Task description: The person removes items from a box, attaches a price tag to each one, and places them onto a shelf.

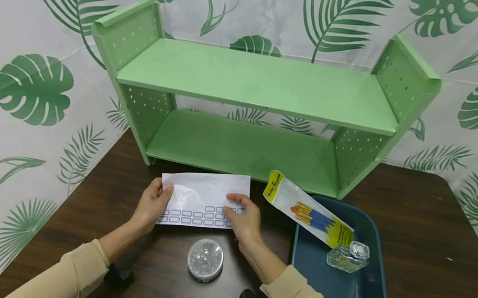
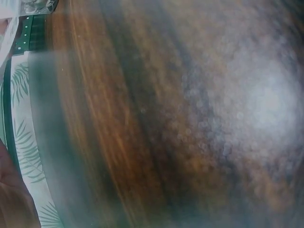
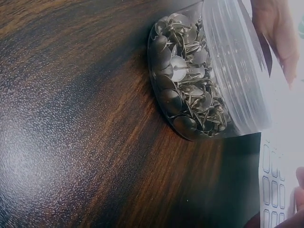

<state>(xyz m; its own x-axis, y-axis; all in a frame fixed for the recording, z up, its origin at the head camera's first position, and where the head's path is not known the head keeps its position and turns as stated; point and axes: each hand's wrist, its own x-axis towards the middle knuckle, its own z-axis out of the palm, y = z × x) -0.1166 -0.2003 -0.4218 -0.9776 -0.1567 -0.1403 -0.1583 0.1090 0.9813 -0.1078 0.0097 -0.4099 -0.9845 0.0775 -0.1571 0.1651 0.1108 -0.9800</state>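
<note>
A white sheet of blue-outlined sticker labels (image 1: 206,191) is held up above the dark wooden table, its label rows along the lower part. My left hand (image 1: 151,205) grips its left edge, thumb on the front face. At the right end, my right hand (image 1: 246,219) pinches the sheet, with thumb and forefinger over the labels. Just in front of the sheet stands a round clear tub of thumbtacks (image 1: 205,260), its whitish lid on. In the right wrist view the silver thumbtacks (image 3: 190,76) show through the tub's side.
A blue tray (image 1: 337,293) lies to the right, with a glass bottle (image 1: 348,256) in it. A packet of paintbrushes (image 1: 308,211) leans across its far edge. Behind the sheet stands a green two-tier shelf (image 1: 250,80), against a leaf-patterned backdrop (image 1: 33,91).
</note>
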